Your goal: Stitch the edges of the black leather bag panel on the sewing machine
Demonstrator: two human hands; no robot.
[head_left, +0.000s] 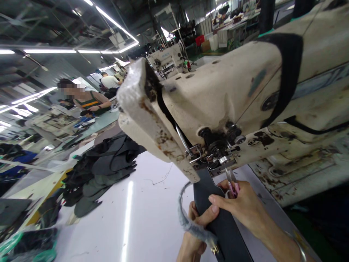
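A long black leather-like panel [226,233] runs from under the sewing machine's head [174,120] toward me. My left hand [197,231] is closed on the panel's left edge, thumb on top. On the other edge lies my right hand [245,207], its thumb pressing the panel near the left thumb. That same hand grips small scissors [232,187] with pink handles, blades pointing up beside the presser foot area. A grey wrapped tube-like strap [185,220] curves across my left hand and ends at a gold-coloured metal fitting [214,249]. The needle tip cannot be made out.
A pile of dark cut pieces [109,163] lies on the white tabletop [147,222], left of the machine. Loose threads [162,180] are scattered there. Green-rimmed items [35,247] sit at lower left. A person [87,100] works at a table beyond.
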